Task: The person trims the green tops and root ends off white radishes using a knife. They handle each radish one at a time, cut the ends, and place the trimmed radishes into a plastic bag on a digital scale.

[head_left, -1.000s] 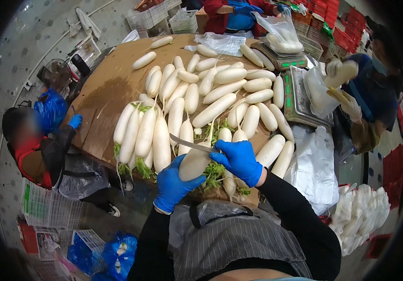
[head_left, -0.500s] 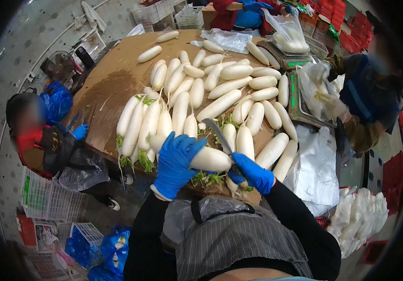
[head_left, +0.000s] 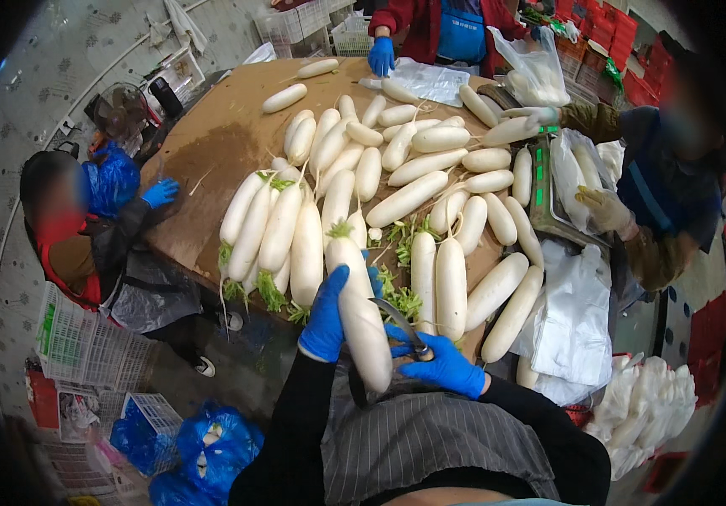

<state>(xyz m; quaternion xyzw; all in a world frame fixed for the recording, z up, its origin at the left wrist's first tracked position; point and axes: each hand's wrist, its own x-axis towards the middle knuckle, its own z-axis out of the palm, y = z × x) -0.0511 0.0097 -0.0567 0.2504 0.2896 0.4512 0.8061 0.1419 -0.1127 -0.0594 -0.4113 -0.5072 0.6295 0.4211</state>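
My blue-gloved left hand (head_left: 326,319) is wrapped round a white daikon radish (head_left: 366,333), held above the table's near edge. Its stubby green crown points away from me, its lower end toward my apron. In my blue-gloved right hand (head_left: 447,364) is a knife with a curved blade (head_left: 398,317), its edge close to the daikon's right side. Whether blade and daikon touch, I cannot tell. Just beyond, daikons with green leaf stubs (head_left: 271,291) lie side by side, and leaf trimmings (head_left: 405,302) are scattered between them.
Many daikons (head_left: 407,199) cover the brown tabletop (head_left: 211,139). At right, a co-worker's gloved hand (head_left: 606,207) is by a plastic bag on a scale; their other hand holds a daikon (head_left: 510,131). Plastic bags (head_left: 578,312) hang near my right. Other people stand left and at the back.
The daikon in my left hand has turned from crosswise to lengthwise, and the knife has come nearer me. The right co-worker now holds a daikon over the pile.
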